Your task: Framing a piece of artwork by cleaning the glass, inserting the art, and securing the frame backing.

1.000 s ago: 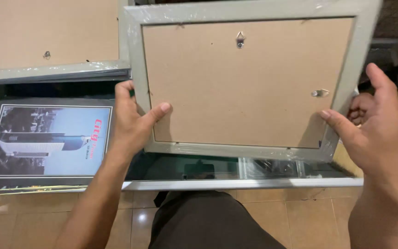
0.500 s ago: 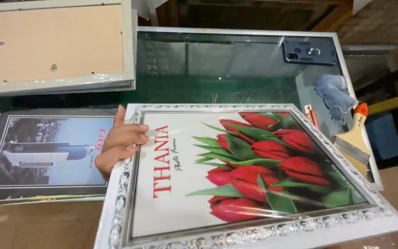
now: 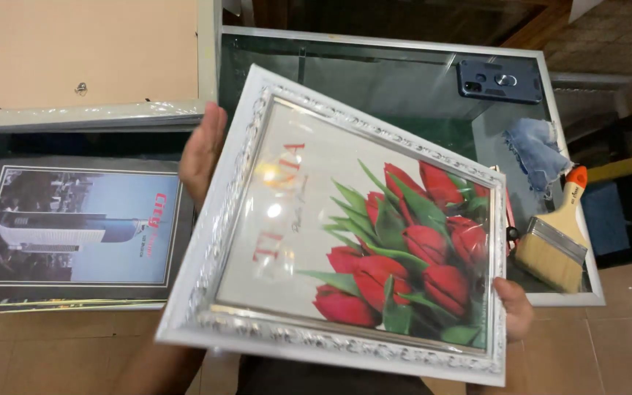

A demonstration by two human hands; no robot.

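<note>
Tulip picture frame [image 3: 345, 234], already glazed and closed up (face up, tilted), is held by both hands, left hand [image 3: 202, 150] at ten o'clock, right hand [image 3: 515, 307] at four; brush [image 3: 556, 238] lies unused.

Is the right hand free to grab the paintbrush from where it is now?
Probably not yet: the right hand grips the tulip frame. The paintbrush lies close beside it, nothing between.

Just one view here: a head-worn camera looking steeply down and forward, up close over the left hand [image 3: 202, 157] and right hand [image 3: 513, 307]. The glass table [image 3: 404, 80] beyond them and floor tiles below fill the rest.
</note>
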